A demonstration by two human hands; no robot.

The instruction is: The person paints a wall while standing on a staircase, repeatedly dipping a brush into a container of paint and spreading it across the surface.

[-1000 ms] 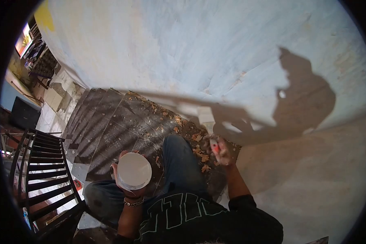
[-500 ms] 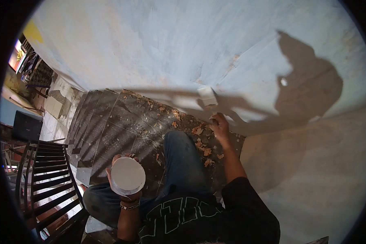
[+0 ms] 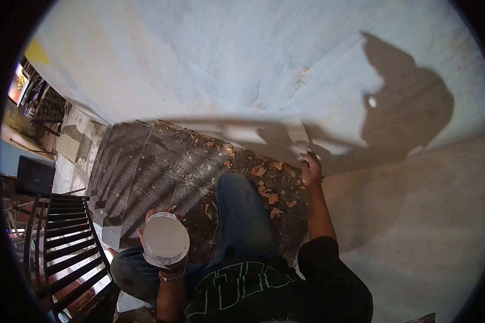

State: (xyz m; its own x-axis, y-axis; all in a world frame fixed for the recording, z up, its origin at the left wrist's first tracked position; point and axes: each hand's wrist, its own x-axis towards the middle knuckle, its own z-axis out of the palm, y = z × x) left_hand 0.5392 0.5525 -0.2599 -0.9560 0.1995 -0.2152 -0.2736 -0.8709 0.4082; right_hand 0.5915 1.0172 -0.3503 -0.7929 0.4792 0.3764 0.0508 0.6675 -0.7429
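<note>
A round tub (image 3: 167, 239) of smooth off-white material rests in my left hand (image 3: 150, 216), whose fingers wrap round its side. Its open top faces up, above my bent leg. Farther right, my right hand (image 3: 311, 168) is closed on the handle of a brush or scraper (image 3: 297, 131); its pale, wide head lies against the lower wall (image 3: 226, 70). Shadow blurs the tool's outline, so its exact type is unclear.
Peeled flakes (image 3: 261, 188) lie scattered over the dark tiled floor (image 3: 161, 167) along the wall base. A dark slatted chair (image 3: 70, 239) stands at the left. Behind it are a black panel (image 3: 35, 176) and a cluttered table (image 3: 51, 105). Shadows fall on the wall.
My right hand and the tool have moved right along the lower wall, and the tool head has turned. The tub in my left hand has shifted slightly left and down.
</note>
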